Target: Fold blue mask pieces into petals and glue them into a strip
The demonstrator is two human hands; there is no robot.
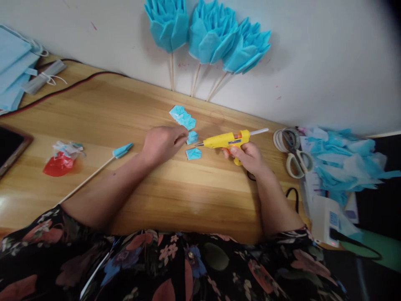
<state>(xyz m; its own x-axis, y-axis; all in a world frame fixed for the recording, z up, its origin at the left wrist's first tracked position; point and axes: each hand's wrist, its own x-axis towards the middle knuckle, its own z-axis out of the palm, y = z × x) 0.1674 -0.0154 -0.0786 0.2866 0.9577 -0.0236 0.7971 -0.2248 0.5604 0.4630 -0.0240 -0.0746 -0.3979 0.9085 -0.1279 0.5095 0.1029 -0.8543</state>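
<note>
Floral garment (150, 263) nearest; blue piece (193, 137) being pinched by left hand (161, 144), glue gun (219, 141) by right hand (249, 156); flowers (213, 37) assembled beyond, folded piece (194, 154) unjoined between.

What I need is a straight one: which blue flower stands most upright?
The leftmost flower: its stick is nearly vertical; the middle flower and rightmost flower slant.

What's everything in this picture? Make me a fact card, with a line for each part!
Right hand: holds a yellow glue gun
Left hand: fingertips at a small blue piece
Closer to the person: another folded piece
Closer to the wall: a joined strip of blue folds
At the wall: three big blue flowers on sticks
Far left: phone, blue masks
Far right: scissors, blue scraps
</note>
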